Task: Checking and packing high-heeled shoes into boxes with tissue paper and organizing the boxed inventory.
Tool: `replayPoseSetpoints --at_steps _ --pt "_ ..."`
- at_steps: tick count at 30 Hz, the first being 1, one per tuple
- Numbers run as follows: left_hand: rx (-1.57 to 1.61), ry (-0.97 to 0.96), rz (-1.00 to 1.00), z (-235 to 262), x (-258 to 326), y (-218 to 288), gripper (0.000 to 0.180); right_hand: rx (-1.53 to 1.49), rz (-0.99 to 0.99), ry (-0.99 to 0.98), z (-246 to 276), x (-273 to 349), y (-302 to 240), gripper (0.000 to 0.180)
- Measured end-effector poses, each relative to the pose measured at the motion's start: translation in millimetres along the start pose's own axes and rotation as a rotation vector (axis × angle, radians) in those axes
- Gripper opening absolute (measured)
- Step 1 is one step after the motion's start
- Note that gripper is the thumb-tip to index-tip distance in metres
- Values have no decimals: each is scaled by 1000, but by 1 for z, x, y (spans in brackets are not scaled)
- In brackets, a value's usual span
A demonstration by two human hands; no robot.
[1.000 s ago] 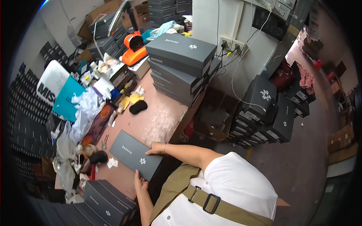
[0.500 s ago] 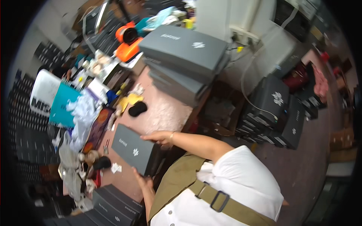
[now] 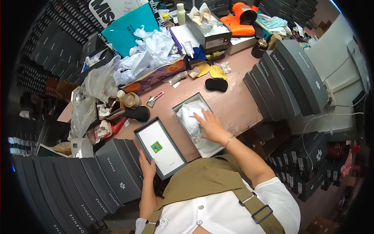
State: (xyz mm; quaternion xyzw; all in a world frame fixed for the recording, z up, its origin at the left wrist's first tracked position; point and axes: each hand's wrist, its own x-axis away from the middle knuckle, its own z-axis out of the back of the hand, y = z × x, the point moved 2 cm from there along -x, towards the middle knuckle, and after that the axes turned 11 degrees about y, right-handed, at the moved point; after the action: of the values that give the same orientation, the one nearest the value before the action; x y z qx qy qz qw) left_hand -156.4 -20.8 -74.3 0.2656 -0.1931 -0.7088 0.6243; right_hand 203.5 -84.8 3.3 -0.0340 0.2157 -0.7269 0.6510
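Observation:
An open grey shoe box (image 3: 181, 107) lies on the pink table (image 3: 233, 101) in front of me, filled with white tissue paper (image 3: 191, 121). My right hand (image 3: 208, 126) rests flat on the tissue inside it, fingers spread. The box lid (image 3: 160, 147) lies upside down just left of the box, white inside with a small green sticker. My left hand (image 3: 147, 167) grips the lid's near edge.
Stacks of grey shoe boxes stand at the right (image 3: 288, 78) and lower left (image 3: 113, 171). The table's far side holds plastic bags (image 3: 148, 50), bottles, a black insole (image 3: 216, 85), another open box (image 3: 208, 29) and an orange device (image 3: 243, 17).
The closed box has been opened: the lid now lies upside down to the left, and my right hand has gone onto the tissue inside. The camera has swung down over the table.

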Motion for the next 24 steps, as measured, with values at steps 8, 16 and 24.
replayPoseSetpoints --at_steps 8,16,24 --pt "-1 -663 -914 -120 -8 213 45 -389 -69 -71 -63 -46 92 41" --pt "-329 -885 -756 -123 -38 186 41 -1161 -641 -104 -52 -66 107 22" --pt "1276 -322 823 -142 -31 180 48 -302 68 -231 -24 -35 -29 31"
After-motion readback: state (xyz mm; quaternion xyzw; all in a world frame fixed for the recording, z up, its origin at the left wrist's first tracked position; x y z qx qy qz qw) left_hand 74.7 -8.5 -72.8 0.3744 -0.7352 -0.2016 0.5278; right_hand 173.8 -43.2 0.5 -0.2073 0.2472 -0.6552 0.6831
